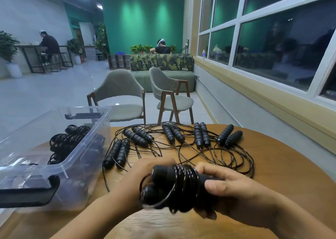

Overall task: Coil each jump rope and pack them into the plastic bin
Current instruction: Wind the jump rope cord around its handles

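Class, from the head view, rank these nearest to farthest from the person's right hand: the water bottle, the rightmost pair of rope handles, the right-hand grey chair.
1. Rightmost pair of handles, on the table just beyond the right hand gripping the coiled jump rope.
2. Right-hand grey chair, behind the table's far edge.
3. Water bottle, far back on the window sill.

No readable text, labels or numbers anywhere
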`<state>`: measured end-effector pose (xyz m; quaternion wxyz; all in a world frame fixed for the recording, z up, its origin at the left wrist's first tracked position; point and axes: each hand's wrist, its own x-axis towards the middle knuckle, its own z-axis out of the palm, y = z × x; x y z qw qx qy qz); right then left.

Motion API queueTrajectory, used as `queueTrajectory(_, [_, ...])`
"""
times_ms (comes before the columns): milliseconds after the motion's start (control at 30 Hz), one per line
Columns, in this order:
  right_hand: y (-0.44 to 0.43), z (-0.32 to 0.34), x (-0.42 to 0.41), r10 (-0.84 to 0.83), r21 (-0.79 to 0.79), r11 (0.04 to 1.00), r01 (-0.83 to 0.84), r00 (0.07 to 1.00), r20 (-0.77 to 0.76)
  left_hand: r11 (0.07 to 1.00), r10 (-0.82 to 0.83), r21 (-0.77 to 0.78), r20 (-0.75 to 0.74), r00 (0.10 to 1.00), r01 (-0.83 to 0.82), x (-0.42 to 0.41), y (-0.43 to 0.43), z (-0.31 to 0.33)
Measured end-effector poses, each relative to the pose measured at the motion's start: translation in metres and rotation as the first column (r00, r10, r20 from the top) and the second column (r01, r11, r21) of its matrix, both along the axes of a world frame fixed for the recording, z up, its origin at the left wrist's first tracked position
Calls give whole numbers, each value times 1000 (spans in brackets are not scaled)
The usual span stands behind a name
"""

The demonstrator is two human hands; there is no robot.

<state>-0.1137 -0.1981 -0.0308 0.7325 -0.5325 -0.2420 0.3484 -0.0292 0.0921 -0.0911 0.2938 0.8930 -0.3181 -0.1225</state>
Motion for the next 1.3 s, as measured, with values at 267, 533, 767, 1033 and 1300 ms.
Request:
queueTrajectory(267, [5,-1,2,-322,104,942,319,947,13,971,168,-187,90,982,-149,-47,-37,24])
queueTrajectory(533, [10,-5,7,-596,18,799,601,787,160,906,148,-359,-229,962,-224,-67,-59,22])
queueTrajectory(767, [16,-9,4,-560,-172,607,776,571,601,862,162,-383,-412,897,-332,-77,-71,29])
queueTrajectory(1033, [17,-24,9,-255,-143,522,841,314,914,748,153,-450,-599,786,-488,-79,-72,37])
queueTrajectory(1300, [17,-30,10,-124,-47,505,862,127,984,540,10,-515,-787,616,-666,-76,-77,44])
